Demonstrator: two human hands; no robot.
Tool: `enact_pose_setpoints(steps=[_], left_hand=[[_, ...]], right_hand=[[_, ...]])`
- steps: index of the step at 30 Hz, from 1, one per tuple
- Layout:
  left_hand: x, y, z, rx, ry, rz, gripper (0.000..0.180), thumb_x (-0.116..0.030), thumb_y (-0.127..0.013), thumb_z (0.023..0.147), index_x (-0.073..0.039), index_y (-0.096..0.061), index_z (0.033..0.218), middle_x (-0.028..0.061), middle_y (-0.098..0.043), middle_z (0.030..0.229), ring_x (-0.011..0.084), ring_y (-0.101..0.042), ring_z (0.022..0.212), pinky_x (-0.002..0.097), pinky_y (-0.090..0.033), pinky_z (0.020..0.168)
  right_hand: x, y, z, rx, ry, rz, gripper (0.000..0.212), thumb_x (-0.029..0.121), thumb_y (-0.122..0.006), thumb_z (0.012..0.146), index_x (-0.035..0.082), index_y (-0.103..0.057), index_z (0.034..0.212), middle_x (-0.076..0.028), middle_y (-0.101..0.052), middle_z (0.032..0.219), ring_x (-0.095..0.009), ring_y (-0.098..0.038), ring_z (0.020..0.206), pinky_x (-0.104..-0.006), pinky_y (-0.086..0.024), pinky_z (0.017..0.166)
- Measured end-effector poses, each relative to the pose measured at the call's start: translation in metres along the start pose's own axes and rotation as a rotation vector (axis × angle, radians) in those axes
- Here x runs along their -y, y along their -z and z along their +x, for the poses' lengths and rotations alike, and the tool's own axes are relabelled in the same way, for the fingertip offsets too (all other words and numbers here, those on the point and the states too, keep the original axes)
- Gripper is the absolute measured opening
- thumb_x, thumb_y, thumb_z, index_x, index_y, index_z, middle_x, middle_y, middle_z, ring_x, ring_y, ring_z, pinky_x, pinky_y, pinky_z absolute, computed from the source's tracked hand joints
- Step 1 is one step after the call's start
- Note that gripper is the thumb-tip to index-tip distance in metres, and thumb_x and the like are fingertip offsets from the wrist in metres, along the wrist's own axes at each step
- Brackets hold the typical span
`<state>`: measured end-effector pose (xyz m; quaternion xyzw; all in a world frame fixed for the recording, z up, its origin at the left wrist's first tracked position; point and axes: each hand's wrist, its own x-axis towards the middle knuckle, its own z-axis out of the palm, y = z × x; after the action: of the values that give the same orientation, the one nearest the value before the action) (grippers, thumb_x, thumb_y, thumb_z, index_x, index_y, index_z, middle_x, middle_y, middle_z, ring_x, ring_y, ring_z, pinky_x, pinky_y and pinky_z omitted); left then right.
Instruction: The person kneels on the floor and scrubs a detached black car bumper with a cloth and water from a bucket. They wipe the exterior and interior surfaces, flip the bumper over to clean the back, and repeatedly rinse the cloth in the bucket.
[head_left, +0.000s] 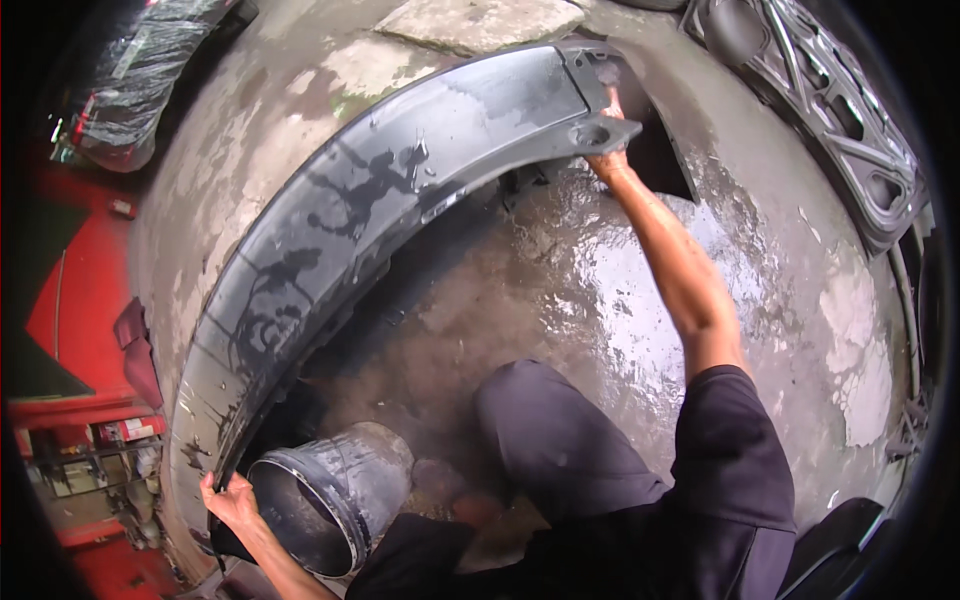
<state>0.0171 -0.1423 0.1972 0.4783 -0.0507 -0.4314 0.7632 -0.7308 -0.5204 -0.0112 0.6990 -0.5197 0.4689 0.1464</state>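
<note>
A long grey car bumper [400,150] arcs from the lower left to the upper right, its outer face wet in patches. My left hand [236,502] grips its near left end, with the fingers closed around the edge. At the far right end my right hand [607,165] holds the bumper near a tab with a round hole; that end partly covers the hand. Inside the curve, close to my left hand, a dark, scuffed bucket [375,470] lies on its side with its mouth toward me.
Wet concrete floor [640,300] spreads under the bumper. Red car parts [85,290] stand along the left side. A plastic-wrapped part [150,80] sits at the upper left, a flat slab [480,22] at the top, and a bare metal car panel [820,110] at the upper right.
</note>
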Motion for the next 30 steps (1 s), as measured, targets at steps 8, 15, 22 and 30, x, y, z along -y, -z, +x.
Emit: enact_pose_setpoints(steps=[8,15,22,30], left_hand=[[0.002,0.006,-0.016,0.02,-0.038,0.02,0.013,-0.004,-0.066,0.083,0.004,-0.06,0.091,0.0156,-0.07,0.091,0.0257,-0.069,0.084,0.0348,-0.058,0.082],[-0.019,0.054,-0.015,0.068,-0.041,-0.05,0.012,-0.005,-0.065,0.085,0.004,-0.061,0.091,0.0157,-0.071,0.09,0.0234,-0.069,0.082,0.0335,-0.057,0.079],[-0.002,0.013,-0.03,0.013,-0.042,0.101,0.013,-0.009,-0.067,0.085,0.002,-0.061,0.087,0.013,-0.068,0.081,0.0195,-0.063,0.066,0.0291,-0.051,0.059],[-0.019,0.047,-0.006,0.033,-0.015,0.103,0.027,-0.009,-0.068,0.084,0.008,-0.061,0.102,0.0187,-0.07,0.092,0.0241,-0.064,0.07,0.0319,-0.054,0.061]], right_hand=[[-0.052,0.031,0.0,0.43,0.362,-0.653,0.042,0.023,-0.055,0.088,0.009,-0.061,0.128,-0.014,-0.055,0.133,-0.031,-0.048,0.131,-0.045,-0.033,0.114],[-0.098,0.059,-0.103,0.991,0.235,-0.945,0.034,0.028,-0.053,0.089,0.009,-0.075,0.105,-0.013,-0.054,0.142,-0.033,-0.035,0.144,-0.055,-0.017,0.121],[-0.1,0.052,-0.12,0.818,0.233,-0.911,0.04,0.029,-0.053,0.093,0.007,-0.066,0.125,-0.015,-0.052,0.141,-0.029,-0.041,0.138,-0.0517,-0.023,0.119],[-0.11,0.057,-0.081,0.921,0.411,-0.901,0.045,0.025,-0.06,0.085,0.009,-0.064,0.126,-0.016,-0.051,0.143,-0.029,-0.039,0.14,-0.0456,-0.027,0.118]])
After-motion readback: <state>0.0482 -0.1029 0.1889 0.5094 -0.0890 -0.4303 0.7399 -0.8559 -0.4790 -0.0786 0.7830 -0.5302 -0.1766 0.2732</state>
